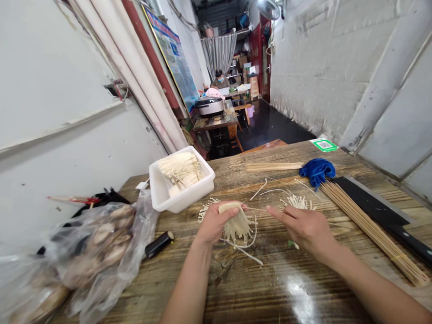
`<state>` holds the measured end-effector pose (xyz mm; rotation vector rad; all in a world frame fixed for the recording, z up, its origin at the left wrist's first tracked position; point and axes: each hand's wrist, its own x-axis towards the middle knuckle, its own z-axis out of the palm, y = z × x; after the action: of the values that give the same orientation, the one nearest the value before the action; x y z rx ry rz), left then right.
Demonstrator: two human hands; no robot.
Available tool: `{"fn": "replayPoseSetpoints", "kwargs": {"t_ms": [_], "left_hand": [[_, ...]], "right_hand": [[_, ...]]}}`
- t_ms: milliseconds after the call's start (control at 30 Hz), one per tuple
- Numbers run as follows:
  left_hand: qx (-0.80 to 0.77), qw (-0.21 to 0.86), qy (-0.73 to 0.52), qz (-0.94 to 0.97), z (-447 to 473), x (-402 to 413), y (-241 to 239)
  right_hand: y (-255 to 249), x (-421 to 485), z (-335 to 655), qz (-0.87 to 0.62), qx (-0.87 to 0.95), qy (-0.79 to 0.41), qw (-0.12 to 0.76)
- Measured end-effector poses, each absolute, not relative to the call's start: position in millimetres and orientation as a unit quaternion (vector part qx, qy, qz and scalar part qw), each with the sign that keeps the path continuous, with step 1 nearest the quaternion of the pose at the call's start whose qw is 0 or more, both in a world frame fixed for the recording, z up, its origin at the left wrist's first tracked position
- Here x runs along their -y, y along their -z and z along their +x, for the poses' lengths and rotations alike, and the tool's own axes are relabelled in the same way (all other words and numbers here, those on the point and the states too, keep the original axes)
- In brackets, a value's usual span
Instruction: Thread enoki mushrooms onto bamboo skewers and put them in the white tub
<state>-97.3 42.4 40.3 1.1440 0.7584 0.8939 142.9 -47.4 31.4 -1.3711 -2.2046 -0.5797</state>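
My left hand (212, 225) is closed on a flat bunch of enoki mushrooms (236, 228), held just above the wooden table with its heads hanging down. Between the fingers of my right hand (310, 228) is a thin bamboo skewer (256, 209), which runs across to the top of the bunch. How deep its tip goes is hidden. Loose enoki stems (250, 257) lie under the bunch, and more enoki (299, 202) lie behind my right hand. Left of centre, a white plastic tub (203, 190) contains enoki pieces (182, 170).
On the right lie bundled skewers (372, 231), a cleaver (373, 200) and a blue cloth (316, 172). More skewers (273, 166) lie toward the back. Plastic-bagged mushrooms (112, 238) and a dark cylinder (159, 244) are at left. A person (219, 79) sits at a far table.
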Motion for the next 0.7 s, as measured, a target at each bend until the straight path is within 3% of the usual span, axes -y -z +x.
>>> {"fn": "replayPoseSetpoints", "kwargs": {"t_ms": [700], "left_hand": [[-0.348, 0.69, -0.349, 0.531, -87, -34, -38]], "right_hand": [[-34, 38, 156, -0.462, 0.84, 0.141, 0.247]]}}
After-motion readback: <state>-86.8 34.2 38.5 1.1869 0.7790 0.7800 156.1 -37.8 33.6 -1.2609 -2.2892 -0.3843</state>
